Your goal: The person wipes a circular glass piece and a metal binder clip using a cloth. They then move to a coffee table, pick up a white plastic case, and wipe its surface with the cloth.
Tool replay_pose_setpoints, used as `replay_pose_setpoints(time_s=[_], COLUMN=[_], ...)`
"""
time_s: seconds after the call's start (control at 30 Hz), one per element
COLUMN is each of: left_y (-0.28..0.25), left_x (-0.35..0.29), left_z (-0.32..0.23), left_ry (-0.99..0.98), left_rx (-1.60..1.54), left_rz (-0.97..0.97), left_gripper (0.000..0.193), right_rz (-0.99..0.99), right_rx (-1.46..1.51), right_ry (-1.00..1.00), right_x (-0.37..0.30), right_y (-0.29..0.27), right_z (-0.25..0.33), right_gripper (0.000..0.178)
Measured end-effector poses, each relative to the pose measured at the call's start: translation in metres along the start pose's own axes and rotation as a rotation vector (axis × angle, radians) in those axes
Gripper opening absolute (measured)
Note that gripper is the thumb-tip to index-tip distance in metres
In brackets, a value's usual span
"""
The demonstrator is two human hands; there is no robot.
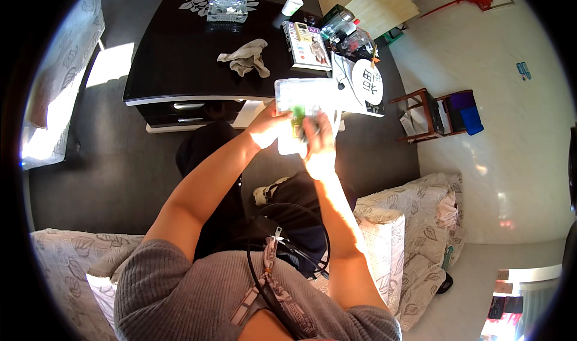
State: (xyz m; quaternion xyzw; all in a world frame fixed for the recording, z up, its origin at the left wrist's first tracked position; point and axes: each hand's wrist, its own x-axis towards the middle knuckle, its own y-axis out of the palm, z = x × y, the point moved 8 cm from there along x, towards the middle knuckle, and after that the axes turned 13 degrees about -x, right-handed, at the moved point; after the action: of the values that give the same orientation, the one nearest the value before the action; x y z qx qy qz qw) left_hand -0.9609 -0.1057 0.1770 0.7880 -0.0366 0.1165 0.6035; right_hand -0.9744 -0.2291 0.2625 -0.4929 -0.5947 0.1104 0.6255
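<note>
Both forearms reach forward from the lower edge, bent slightly inward so the hands meet above the knees. The left hand has its grip closed on the left edge of a clear plastic box (glare washes out detail). The right hand pinches a small green item just right of that grip, with the dark surface beyond.
</note>
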Motion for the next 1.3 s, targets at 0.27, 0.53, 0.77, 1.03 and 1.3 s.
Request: replay_pose_setpoints(time_s=[0.27,0.53,0.77,1.03,1.3], left_y=[-0.002,-0.008,-0.005,-0.03,-0.019], left_x=[-0.015,-0.014,-0.008,-0.007,-0.004], left_z=[0.005,-0.014,-0.001,-0.001,-0.011], left_ry=[-0.068,0.058,0.036,0.03,0.082], left_rx=[0.191,0.199,-0.291,-0.328,-0.201], left_rz=[-0.165,-0.084,-0.194,-0.176,-0.121], left_gripper=[0.06,0.056,0.037,0.052,0.057], right_rz=[-0.111,0.009,-0.09,0.009,-0.303], right_rx=[0.144,0.283,0.179,0.201,0.706], right_ry=[0.116,-0.17,0.188,-0.115,0.944], right_x=[0.088,0.074,0.073,0.012,-0.007], right_y=[0.018,0.01,0.017,0.003,-0.043], right_z=[-0.003,0.02,-0.005,0.072,-0.101], right_gripper=[0.044,0.041,0.034,0.036,0.028])
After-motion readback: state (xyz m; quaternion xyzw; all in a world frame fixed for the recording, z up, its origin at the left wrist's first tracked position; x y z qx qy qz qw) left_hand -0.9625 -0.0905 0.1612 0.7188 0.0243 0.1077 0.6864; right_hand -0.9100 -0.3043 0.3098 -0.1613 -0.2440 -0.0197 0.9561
